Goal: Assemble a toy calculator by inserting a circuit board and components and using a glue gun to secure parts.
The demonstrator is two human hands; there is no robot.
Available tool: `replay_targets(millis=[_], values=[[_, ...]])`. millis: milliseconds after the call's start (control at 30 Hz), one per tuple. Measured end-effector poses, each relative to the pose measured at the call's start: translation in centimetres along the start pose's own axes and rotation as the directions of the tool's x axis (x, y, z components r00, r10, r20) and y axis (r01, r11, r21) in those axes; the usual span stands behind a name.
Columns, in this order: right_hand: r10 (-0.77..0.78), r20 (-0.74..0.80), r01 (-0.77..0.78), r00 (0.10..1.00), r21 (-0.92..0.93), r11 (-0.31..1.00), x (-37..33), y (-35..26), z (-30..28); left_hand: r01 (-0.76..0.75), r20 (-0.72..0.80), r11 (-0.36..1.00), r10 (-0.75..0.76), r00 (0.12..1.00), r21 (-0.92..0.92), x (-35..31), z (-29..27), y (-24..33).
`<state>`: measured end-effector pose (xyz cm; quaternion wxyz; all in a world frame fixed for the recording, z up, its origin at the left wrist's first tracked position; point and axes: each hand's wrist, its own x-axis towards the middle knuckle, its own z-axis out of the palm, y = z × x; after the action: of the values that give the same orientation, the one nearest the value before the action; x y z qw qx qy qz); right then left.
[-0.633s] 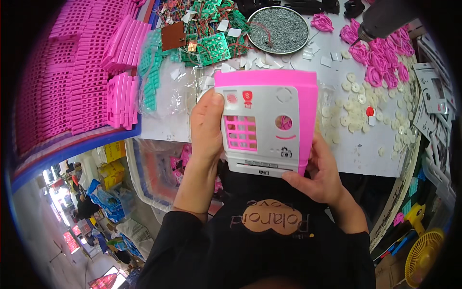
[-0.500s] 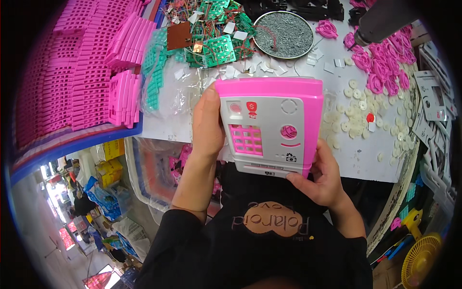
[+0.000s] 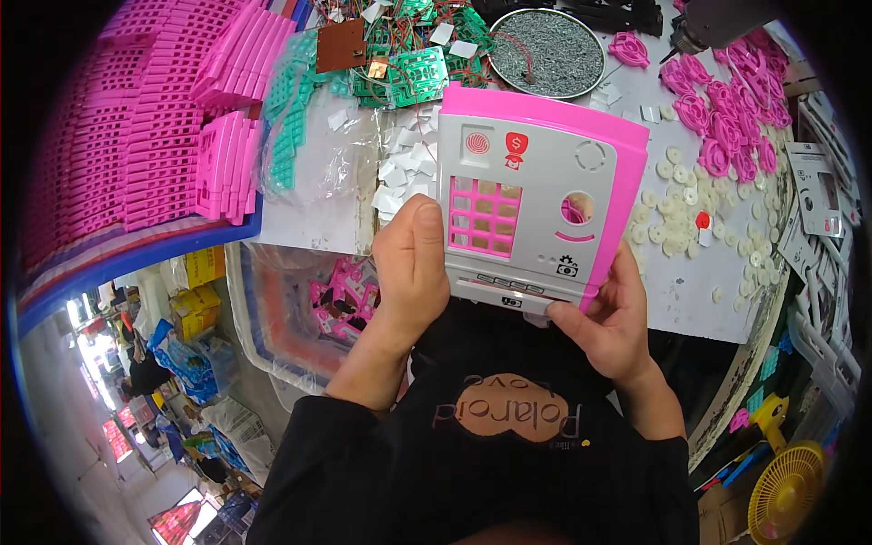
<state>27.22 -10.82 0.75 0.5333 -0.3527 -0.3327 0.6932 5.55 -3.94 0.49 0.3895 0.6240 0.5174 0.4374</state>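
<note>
A toy safe front panel, grey-faced with a pink rim, is held tilted above the table's near edge. It has a pink keypad grid, a round hole and red and black printed symbols. My right hand grips its lower right corner, thumb on the front and fingers round the pink side. Against the lower left edge is my left hand, closed, its thumb pressed along the curled fingers. Whatever that hand may hold is hidden from view.
Pink panels fill a blue-edged crate at left. Behind lie green circuit boards and a round tray of small metal parts. White discs and pink rings lie at right, beneath a dark tool. A bin stands below.
The panel has risen, shifted right and turned slightly clockwise. My left hand has left its grip on the upper left edge and sits lower, closed. My right hand keeps its hold.
</note>
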Motion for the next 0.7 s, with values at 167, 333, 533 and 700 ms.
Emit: replay_targets(millis=[167, 333, 533, 700], values=[[0.010, -0.031, -0.008, 0.999, 0.043, 0.999, 0.4, 0.2, -0.8, 0.022, 0.024, 0.999, -0.021, 0.999, -0.032, 0.4, 0.6, -0.7], [0.050, -0.010, -0.050, 0.999, 0.043, 0.998, 0.3, -1.0, -2.1, 0.133, 0.196, 0.934, -0.070, 0.978, -0.332, 2.3, 0.7, 1.8], [-0.126, -0.171, 0.106, 0.977, -0.124, 0.987, 2.1, -2.8, -2.5, -0.185, 0.269, 0.975, 0.212, 0.940, -0.123, 0.6, 0.8, 4.1], [-0.156, -0.171, 0.126, 0.973, -0.172, 0.977, 3.1, -3.2, -1.7, -0.379, 0.213, 0.925, 0.374, 0.903, -0.018, 0.3, 1.9, 4.3]])
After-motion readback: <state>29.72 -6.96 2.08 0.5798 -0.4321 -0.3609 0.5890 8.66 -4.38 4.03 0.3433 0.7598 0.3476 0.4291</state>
